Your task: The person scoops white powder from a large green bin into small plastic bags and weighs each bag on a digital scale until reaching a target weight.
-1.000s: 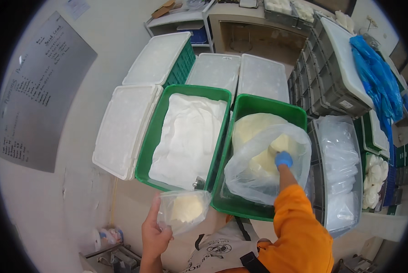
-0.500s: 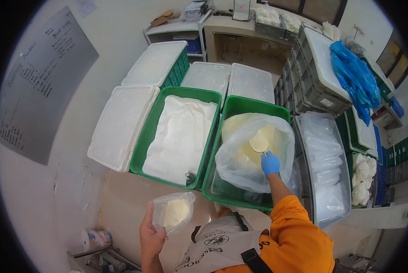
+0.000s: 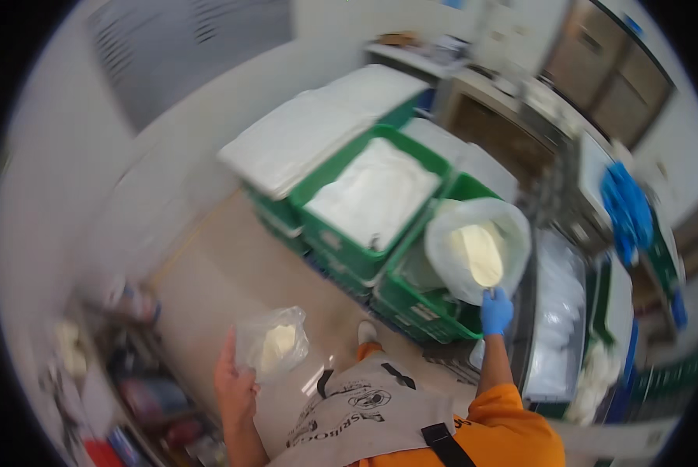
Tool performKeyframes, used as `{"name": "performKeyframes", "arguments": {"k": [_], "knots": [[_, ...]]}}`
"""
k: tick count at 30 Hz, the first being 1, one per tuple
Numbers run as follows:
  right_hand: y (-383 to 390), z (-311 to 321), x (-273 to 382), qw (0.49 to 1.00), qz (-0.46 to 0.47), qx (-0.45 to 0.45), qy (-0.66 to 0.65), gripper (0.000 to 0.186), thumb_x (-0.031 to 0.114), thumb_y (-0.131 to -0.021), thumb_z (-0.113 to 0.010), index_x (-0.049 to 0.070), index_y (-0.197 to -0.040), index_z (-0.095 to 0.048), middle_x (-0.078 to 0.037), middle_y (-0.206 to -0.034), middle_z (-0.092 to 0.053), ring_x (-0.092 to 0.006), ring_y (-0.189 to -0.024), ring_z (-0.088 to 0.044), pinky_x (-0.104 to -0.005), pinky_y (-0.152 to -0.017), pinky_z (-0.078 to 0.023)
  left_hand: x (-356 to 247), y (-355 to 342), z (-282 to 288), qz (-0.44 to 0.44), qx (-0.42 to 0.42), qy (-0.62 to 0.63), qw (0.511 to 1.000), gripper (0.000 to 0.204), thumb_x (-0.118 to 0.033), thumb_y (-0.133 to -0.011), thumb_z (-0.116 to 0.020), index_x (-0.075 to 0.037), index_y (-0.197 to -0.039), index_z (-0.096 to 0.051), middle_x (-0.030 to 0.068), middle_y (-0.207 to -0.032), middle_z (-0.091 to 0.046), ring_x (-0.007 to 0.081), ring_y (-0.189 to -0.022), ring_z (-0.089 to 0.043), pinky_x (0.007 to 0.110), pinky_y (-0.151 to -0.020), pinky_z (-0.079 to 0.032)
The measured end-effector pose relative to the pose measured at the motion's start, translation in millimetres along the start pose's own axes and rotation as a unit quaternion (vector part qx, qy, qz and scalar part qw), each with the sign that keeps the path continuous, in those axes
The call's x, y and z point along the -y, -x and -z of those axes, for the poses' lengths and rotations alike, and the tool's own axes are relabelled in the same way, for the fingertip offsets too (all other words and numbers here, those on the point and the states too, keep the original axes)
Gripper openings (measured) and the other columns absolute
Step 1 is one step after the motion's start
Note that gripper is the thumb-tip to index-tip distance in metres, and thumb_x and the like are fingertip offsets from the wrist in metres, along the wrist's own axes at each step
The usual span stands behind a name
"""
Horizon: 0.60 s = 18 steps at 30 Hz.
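Note:
My bare left hand (image 3: 238,375) holds a small clear bag (image 3: 252,335) with pale yellow powder inside, low at the left above the floor. My blue-gloved right hand (image 3: 495,313) grips the handle of a scoop (image 3: 480,253) heaped with the same powder, at the near rim of a large open bag (image 3: 512,226). That bag sits in a green crate (image 3: 434,323). Beside it on the left is another green crate (image 3: 326,243) full of white powder (image 3: 371,183), with a small metal object at its near end. The picture is blurred by motion.
Lidded crates (image 3: 318,124) stand behind and left of the open ones. On the right are a bin of clear packed bags (image 3: 555,335) and stacked grey crates (image 3: 586,194) with blue plastic (image 3: 627,206). A counter (image 3: 481,82) lies at the back, a cluttered shelf unit (image 3: 147,389) lower left.
The view has swung and tilted, showing more floor at the left. My right hand has brought the scoop up out of the powder, loaded, to the large bag's near rim. My left hand still holds the small bag.

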State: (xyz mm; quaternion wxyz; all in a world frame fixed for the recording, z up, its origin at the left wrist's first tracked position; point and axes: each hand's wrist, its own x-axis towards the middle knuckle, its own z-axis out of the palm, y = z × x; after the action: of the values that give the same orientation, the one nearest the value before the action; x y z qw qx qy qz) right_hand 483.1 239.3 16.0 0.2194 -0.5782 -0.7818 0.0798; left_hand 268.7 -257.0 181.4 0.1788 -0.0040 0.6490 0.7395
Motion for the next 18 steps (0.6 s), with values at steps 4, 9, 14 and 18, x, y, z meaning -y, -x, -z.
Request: {"name": "performKeyframes", "arguments": {"k": [4, 9, 14, 18], "knots": [[32.4, -11.8, 49.9, 0.982, 0.119, 0.053, -0.138, 0.025, 0.022, -0.094, -0.061, -0.003, -0.094, -0.063, -0.023, -0.078, -0.063, -0.0328, -0.065, -0.055, -0.0455, -0.065, -0.046, -17.6, 63.3, 100.9, -0.063, -0.175, 0.063, 0.98, 0.077, 0.013, -0.072, -0.045, 0.001, -0.147, -0.042, 0.0084, -0.123, -0.062, 0.002, -0.06, -0.048, 0.016, -0.047, -0.038], [70.8, -21.6, 143.1, 0.934, 0.311, 0.131, -0.119, 0.035, 0.029, -0.094, -0.057, -0.006, -0.091, -0.062, -0.023, -0.076, -0.06, -0.0296, -0.064, -0.051, -0.0453, -0.063, -0.042, -89.6, 149.7, 206.5, -0.231, -0.393, 0.085, 0.886, 0.069, 0.012, -0.074, -0.046, 0.003, -0.143, -0.048, 0.0101, -0.141, -0.055, -0.0044, -0.071, -0.051, 0.011, -0.047, -0.032], [167.1, -62.1, 299.2, 0.806, 0.458, 0.242, -0.285, 0.027, 0.02, -0.092, -0.064, -0.007, -0.09, -0.06, -0.02, -0.072, -0.056, -0.0255, -0.062, -0.048, -0.0423, -0.059, -0.041, -151.2, 250.7, 330.7, -0.358, -0.572, 0.0, 0.738, 0.063, 0.006, -0.078, -0.053, 0.005, -0.141, -0.049, 0.0035, -0.101, -0.065, 0.0008, -0.053, -0.042, 0.015, -0.046, -0.033], [271.8, -56.6, 434.3, 0.727, 0.552, 0.301, -0.276, 0.026, 0.014, -0.091, -0.063, -0.004, -0.078, -0.051, -0.01, -0.063, -0.042, -0.0134, -0.061, -0.034, -0.0364, -0.054, -0.033, -194.5, 275.3, 454.6, -0.344, -0.62, -0.098, 0.698, 0.064, 0.004, -0.08, -0.054, 0.012, -0.142, -0.042, 0.0048, -0.08, -0.06, 0.0072, -0.055, -0.046, 0.021, -0.05, -0.038]]}}
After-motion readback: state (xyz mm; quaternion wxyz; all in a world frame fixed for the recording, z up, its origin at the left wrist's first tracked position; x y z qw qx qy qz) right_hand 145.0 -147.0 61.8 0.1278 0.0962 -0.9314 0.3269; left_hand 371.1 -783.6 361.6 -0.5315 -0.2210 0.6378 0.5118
